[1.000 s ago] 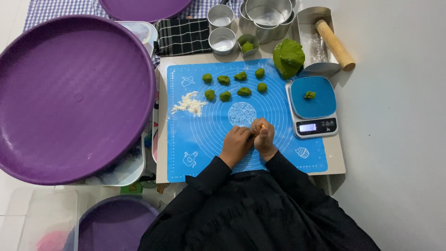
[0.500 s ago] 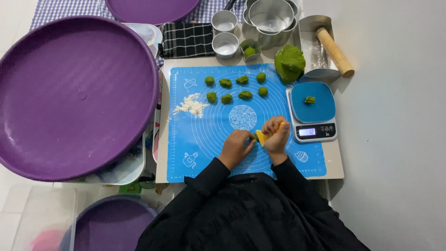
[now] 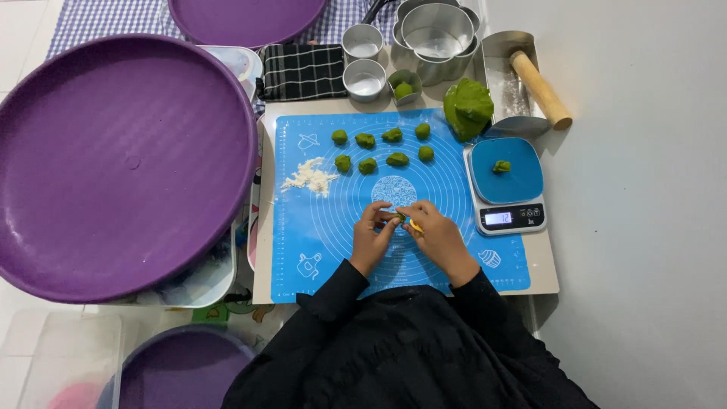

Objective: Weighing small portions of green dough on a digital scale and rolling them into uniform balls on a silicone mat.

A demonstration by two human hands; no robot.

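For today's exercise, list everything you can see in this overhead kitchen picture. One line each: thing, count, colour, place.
Baking mat: one, blue, centre.
Dough balls: eight, green, two rows on mat.
Dough lump: one, green, mat's far right corner.
Flour: one pile, white, mat's left.
Scale: one, blue top, right of mat, green piece on it.
Rolling pin: one, wooden, in a metal tray.
Big trays: three, purple, left.
Left hand, right hand: together over mat, pinching a small green and yellow bit.
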